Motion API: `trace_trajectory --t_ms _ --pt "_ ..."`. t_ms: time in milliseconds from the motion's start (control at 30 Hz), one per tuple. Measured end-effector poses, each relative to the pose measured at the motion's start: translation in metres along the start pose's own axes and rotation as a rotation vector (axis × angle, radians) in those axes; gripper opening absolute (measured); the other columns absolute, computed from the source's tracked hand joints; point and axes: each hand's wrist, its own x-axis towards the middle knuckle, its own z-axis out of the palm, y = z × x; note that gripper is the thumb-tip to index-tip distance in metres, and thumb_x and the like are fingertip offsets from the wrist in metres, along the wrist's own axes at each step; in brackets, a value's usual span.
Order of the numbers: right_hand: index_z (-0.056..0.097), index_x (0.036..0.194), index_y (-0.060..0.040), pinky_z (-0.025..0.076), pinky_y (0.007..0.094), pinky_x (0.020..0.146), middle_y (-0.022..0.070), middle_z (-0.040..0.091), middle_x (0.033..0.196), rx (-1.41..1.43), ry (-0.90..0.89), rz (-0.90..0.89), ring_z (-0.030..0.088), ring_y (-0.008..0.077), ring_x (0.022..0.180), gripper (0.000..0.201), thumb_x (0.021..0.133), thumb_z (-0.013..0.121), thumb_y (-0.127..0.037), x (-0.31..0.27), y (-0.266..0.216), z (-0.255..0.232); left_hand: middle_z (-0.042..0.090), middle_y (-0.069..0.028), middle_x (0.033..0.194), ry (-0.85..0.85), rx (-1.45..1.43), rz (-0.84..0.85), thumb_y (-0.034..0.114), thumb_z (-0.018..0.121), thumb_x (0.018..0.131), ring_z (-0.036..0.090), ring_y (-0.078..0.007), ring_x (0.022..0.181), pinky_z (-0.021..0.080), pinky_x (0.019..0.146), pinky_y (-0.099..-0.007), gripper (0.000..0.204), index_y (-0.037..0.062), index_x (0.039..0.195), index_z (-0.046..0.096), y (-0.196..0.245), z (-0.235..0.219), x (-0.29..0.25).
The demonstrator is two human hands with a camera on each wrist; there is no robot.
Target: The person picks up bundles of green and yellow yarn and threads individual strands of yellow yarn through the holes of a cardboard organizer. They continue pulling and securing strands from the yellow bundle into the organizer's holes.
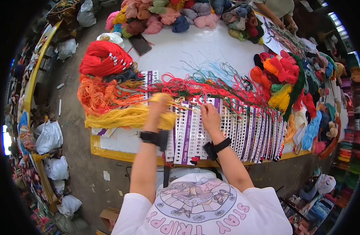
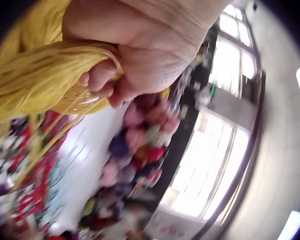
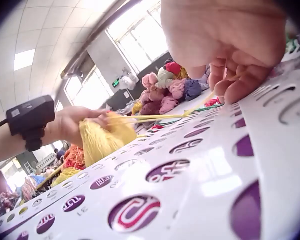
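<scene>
The left hand (image 1: pixel 159 107) grips a bundle of yellow yarn (image 2: pixel 35 80), its fingers curled round it in the left wrist view. Yellow strands run from that bundle across the punched white and purple cards (image 1: pixel 183 137) to the right hand (image 1: pixel 210 116). In the right wrist view the right hand (image 3: pixel 230 45) pinches the strands between thumb and fingers, just above the cards, and the strands (image 3: pixel 162 117) stretch between the two hands. More yellow yarn (image 1: pixel 121 117) lies on the table beside the left forearm.
Red yarn (image 1: pixel 101 58) and orange yarn (image 1: pixel 94 94) lie at the left. Tangled red and green strands cross the card tops. A phone (image 1: pixel 140 44) rests farther back. Mixed skeins (image 1: pixel 279 70) are piled at the right; a person (image 1: pixel 279 9) is at the far right.
</scene>
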Motion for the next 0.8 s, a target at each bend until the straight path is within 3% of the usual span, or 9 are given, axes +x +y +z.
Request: trace_trajectory --t_ms 67,100,167,200,267,333,400,533,800 --pt "0.057 0.084 -0.0079 0.044 0.0385 0.062 0.0093 0.058 0.078 -0.033 0.003 0.005 0.057 0.0276 0.072 0.02 0.083 0.052 -0.027 0.0 0.0 0.001 0.054 -0.0003 0.074 0.269 -0.38 -0.108 0.03 0.053 0.085 0.052 -0.0092 0.059 0.043 0.048 -0.0233 0.022 0.0091 0.088 0.055 0.016 -0.09 0.015" --pt "0.057 0.086 -0.0082 0.045 0.0383 0.063 0.0089 0.058 0.08 -0.045 0.007 0.006 0.057 0.0275 0.074 0.019 0.083 0.053 -0.026 0.0 -0.001 0.002 0.055 -0.0013 0.076 0.374 -0.51 -0.071 0.027 0.051 0.086 0.054 -0.0119 0.062 0.044 0.049 -0.0241 0.02 0.0076 0.091 0.056 0.02 -0.13 0.016" --pt "0.058 0.086 -0.0076 0.045 0.0386 0.063 0.0093 0.058 0.08 -0.086 0.004 -0.004 0.057 0.0283 0.074 0.017 0.082 0.053 -0.023 0.001 0.006 0.004 0.056 -0.0031 0.081 0.587 -0.391 0.138 0.025 0.047 0.088 0.057 -0.0151 0.067 0.046 0.054 -0.0249 0.024 0.0044 0.097 0.056 0.034 -0.183 0.011" --pt "0.059 0.086 -0.0072 0.045 0.0388 0.064 0.0095 0.058 0.079 -0.095 -0.005 -0.022 0.057 0.0286 0.073 0.017 0.081 0.053 -0.022 0.004 0.008 0.008 0.056 -0.0042 0.085 0.461 -0.402 0.136 0.027 0.045 0.089 0.057 -0.0158 0.072 0.047 0.058 -0.0256 0.028 0.0035 0.1 0.056 0.04 -0.192 0.007" --pt "0.064 0.086 -0.0061 0.045 0.0337 0.062 0.0083 0.059 0.078 0.042 -0.096 -0.076 0.056 0.0231 0.069 0.015 0.076 0.06 -0.018 0.013 -0.003 0.02 0.058 -0.0065 0.094 0.223 -0.41 0.139 0.03 0.042 0.091 0.058 -0.0172 0.083 0.047 0.065 -0.027 0.034 0.0015 0.106 0.055 0.08 -0.175 -0.017" --pt "0.066 0.084 -0.005 0.044 0.03 0.06 0.0069 0.059 0.078 0.251 -0.188 -0.111 0.056 0.0187 0.067 0.014 0.075 0.062 -0.015 0.022 -0.055 0.005 0.052 -0.0097 0.116 -0.198 -0.465 0.139 0.036 0.036 0.092 0.052 -0.0186 0.103 0.046 0.079 -0.0327 0.045 0.0007 0.116 0.049 0.133 -0.124 -0.059" --pt "0.066 0.085 -0.0018 0.043 0.023 0.063 0.0051 0.06 0.082 0.63 -0.347 -0.175 0.055 0.0111 0.073 0.012 0.076 0.063 -0.008 0.026 -0.123 -0.006 0.047 -0.0125 0.124 -0.351 -0.582 0.108 0.041 0.032 0.092 0.046 -0.0205 0.112 0.039 0.09 -0.0346 0.053 -0.0025 0.12 0.045 0.152 -0.083 -0.075" --pt "0.063 0.088 0.0022 0.044 0.022 0.064 0.0036 0.061 0.082 0.97 -0.614 -0.089 0.055 0.0091 0.072 0.016 0.078 0.063 -0.01 0.02 -0.194 -0.028 0.046 -0.0129 0.124 -0.443 -0.472 0.218 0.04 0.032 0.093 0.046 -0.0198 0.111 0.04 0.09 -0.0324 0.054 -0.0034 0.121 0.043 0.172 -0.032 -0.096" --pt "0.062 0.086 -0.001 0.047 0.0179 0.053 0.0016 0.061 0.075 1.061 -0.527 0.04 0.058 0.0058 0.063 0.013 0.081 0.058 -0.013 0.021 -0.186 -0.045 0.049 -0.0126 0.12 -0.371 -0.518 0.205 0.026 0.045 0.09 0.051 -0.0185 0.105 0.046 0.082 -0.03 0.037 -0.0031 0.113 0.051 0.173 -0.019 -0.105"
